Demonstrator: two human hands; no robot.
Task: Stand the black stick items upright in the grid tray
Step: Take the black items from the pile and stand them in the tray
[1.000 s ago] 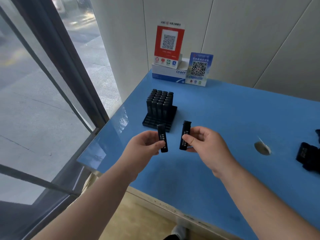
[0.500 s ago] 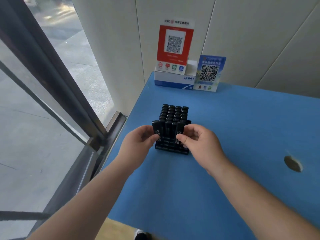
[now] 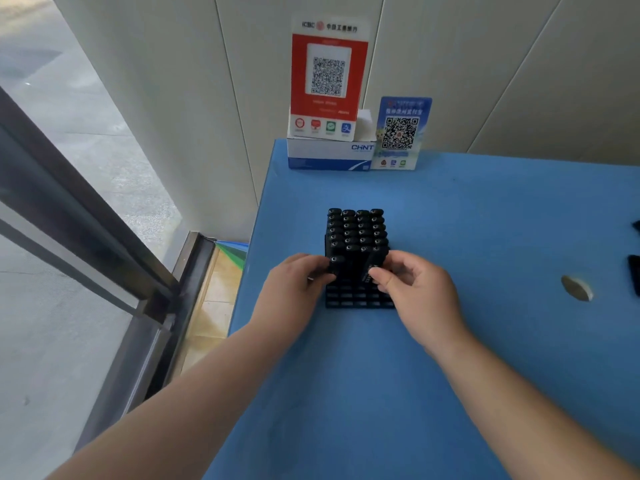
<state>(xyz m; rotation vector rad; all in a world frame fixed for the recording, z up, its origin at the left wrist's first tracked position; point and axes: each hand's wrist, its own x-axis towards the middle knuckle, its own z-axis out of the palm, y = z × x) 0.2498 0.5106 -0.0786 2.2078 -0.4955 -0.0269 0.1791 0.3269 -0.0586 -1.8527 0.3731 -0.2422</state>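
Note:
A black grid tray (image 3: pixel 360 299) sits on the blue table (image 3: pixel 450 341), its rear rows filled with several upright black sticks (image 3: pixel 356 230). My left hand (image 3: pixel 294 285) pinches one black stick (image 3: pixel 336 266) upright at the tray's left side, at the front of the filled rows. My right hand (image 3: pixel 412 289) pinches another black stick (image 3: pixel 372 268), tilted slightly, at the tray's right side. The front rows of tray cells show as bare openings between my hands.
A white and blue box (image 3: pixel 329 154) with a red QR sign (image 3: pixel 327 77) and a blue QR sign (image 3: pixel 401 133) stands at the table's back edge by the wall. A round hole (image 3: pixel 576 288) and loose black items (image 3: pixel 635 275) lie right. Glass door at left.
Both hands carried their sticks from above the table's near part forward to the tray. The sticks now stand at the tray's front filled row. The camera moved closer.

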